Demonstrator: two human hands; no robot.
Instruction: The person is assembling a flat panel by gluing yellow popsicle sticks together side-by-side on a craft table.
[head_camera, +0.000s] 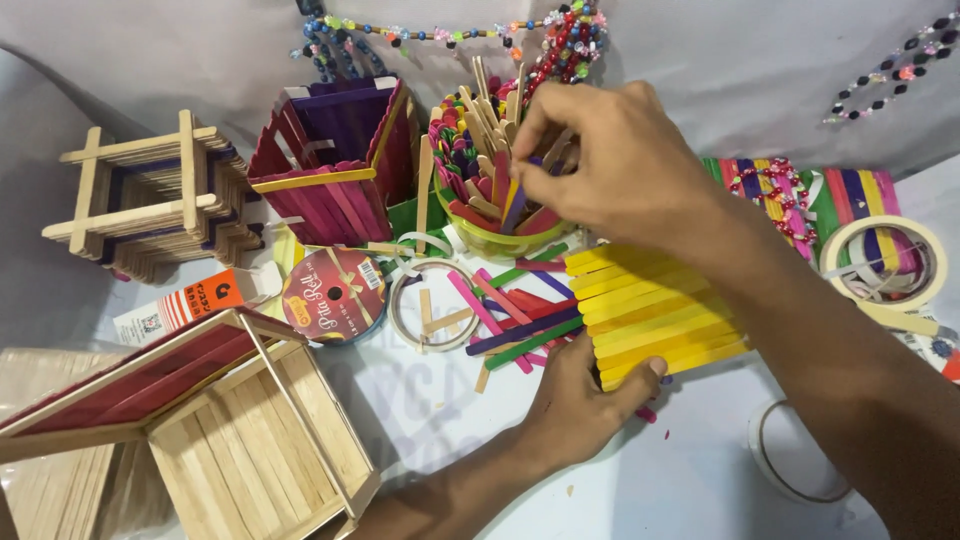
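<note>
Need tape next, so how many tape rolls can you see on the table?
3: an empty ring beside the round ribbon spool, a large roll at the right edge, and one under the right forearm, partly hidden. Others may be covered.

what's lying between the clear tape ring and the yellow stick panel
In the head view, loose coloured craft sticks, pink, red, green and purple, lie scattered between the tape ring and the yellow stick panel.

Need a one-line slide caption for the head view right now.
Right hand picks among sticks in a green cup; left hand steadies a yellow stick panel.
</note>
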